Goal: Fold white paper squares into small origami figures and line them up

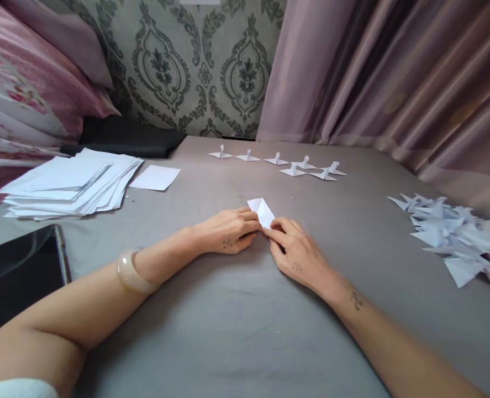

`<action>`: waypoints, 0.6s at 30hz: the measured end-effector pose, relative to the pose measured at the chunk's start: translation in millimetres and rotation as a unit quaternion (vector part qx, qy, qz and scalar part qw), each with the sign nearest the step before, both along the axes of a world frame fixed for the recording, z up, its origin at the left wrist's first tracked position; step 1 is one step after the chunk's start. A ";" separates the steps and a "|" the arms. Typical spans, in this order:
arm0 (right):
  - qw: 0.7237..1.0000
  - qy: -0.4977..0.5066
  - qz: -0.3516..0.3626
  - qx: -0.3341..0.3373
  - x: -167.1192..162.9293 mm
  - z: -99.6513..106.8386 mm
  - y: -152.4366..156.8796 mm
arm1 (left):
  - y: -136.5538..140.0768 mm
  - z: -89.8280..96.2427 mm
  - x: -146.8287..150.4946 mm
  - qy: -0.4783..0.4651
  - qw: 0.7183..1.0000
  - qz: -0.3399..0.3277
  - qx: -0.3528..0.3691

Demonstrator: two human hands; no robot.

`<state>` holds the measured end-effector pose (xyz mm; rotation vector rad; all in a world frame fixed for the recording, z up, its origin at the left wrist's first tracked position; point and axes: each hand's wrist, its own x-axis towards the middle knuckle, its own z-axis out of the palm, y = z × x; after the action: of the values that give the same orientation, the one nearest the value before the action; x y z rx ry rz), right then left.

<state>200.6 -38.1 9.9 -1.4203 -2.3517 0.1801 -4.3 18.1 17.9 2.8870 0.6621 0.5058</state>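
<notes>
Between my hands, just above the grey cloth (228, 309), is a small piece of folded white paper (263, 212) with creases and a pointed upper end. My left hand (232, 231) pinches its lower left edge, fingers curled together. From the other side my right hand (296, 249) grips the lower right edge between thumb and fingers. The fingers hide the paper's near end. Beyond my hands stand several folded paper cranes (277, 159) in two short rows.
At the left lies a stack of white paper sheets (70, 182), with a single square sheet (157, 178) beside it. A dark-screened tablet (25, 276) rests near my left forearm. A heap of folded paper pieces (452, 226) lies at the right, near the curtain (373, 72).
</notes>
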 end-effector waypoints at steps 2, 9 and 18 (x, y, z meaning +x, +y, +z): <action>1.000 0.005 0.006 -0.002 1.9 -0.2 0.6 | 0.5 -1.5 0.3 0.021 1.000 0.000 0.010; 0.997 0.073 -0.033 -0.012 18.4 -1.9 6.2 | 3.4 -1.9 2.3 0.031 0.999 0.000 0.023; 0.956 0.237 -0.162 -0.064 12.3 -0.4 21.7 | 6.9 -10.0 2.1 -0.043 0.999 -0.006 0.016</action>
<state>212.9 -16.4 9.5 -1.5896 -1.7229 0.5257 -2.3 25.0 7.9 2.8781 0.6279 0.6416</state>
